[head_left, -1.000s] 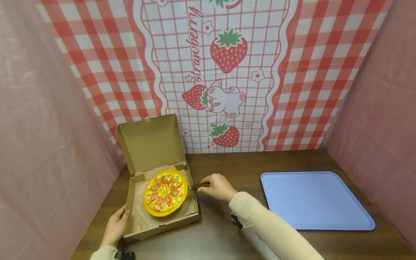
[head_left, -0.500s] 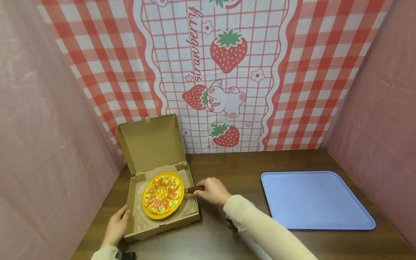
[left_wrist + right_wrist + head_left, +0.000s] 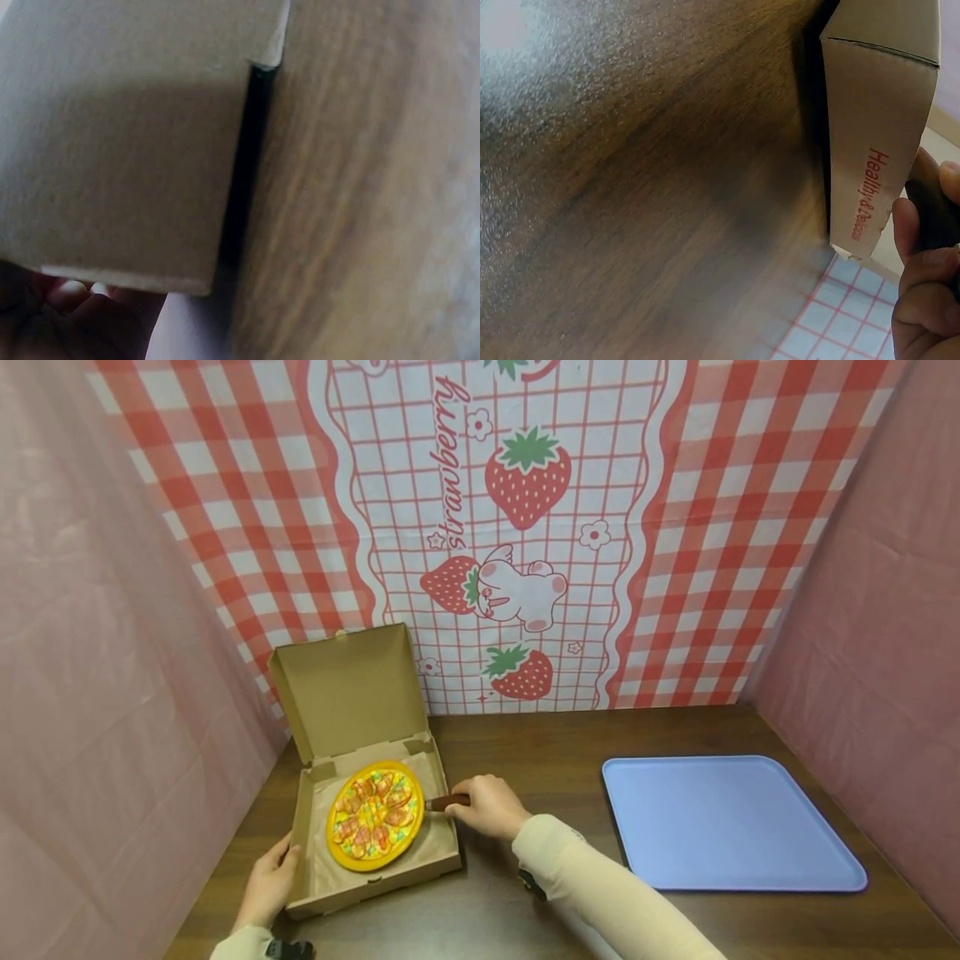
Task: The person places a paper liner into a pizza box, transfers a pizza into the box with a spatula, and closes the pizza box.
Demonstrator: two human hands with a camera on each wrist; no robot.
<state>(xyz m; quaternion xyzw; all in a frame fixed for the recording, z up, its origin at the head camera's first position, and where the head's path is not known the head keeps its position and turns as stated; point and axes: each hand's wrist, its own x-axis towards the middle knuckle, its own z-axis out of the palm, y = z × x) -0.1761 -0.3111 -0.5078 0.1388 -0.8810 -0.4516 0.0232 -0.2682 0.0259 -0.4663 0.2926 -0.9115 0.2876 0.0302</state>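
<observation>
My right hand (image 3: pixel 487 806) grips the brown handle of a pizza server (image 3: pixel 448 802), also seen as a dark handle (image 3: pixel 930 199) in the right wrist view. Its metal neck runs to the pizza's right edge; the blade is hidden beneath. A round pizza (image 3: pixel 375 815), yellow-rimmed with reddish toppings, lies tilted over the inside of the open cardboard pizza box (image 3: pixel 446 857). At the box's left wall, my left hand (image 3: pixel 268 883) holds the side near the front corner. In the left wrist view, its fingers (image 3: pixel 101 319) show at the edge of the cardboard.
The box lid (image 3: pixel 352 693) stands raised at the back, near the checked strawberry cloth (image 3: pixel 652 635). A light blue tray (image 3: pixel 731 827) lies on the right of the brown wooden table (image 3: pixel 525 739). Pink cloth (image 3: pixel 847 610) hangs at both sides.
My right hand has shifted slightly left and toward me, bringing the server and pizza lower over the box's front part. The left hand, box and tray stay put.
</observation>
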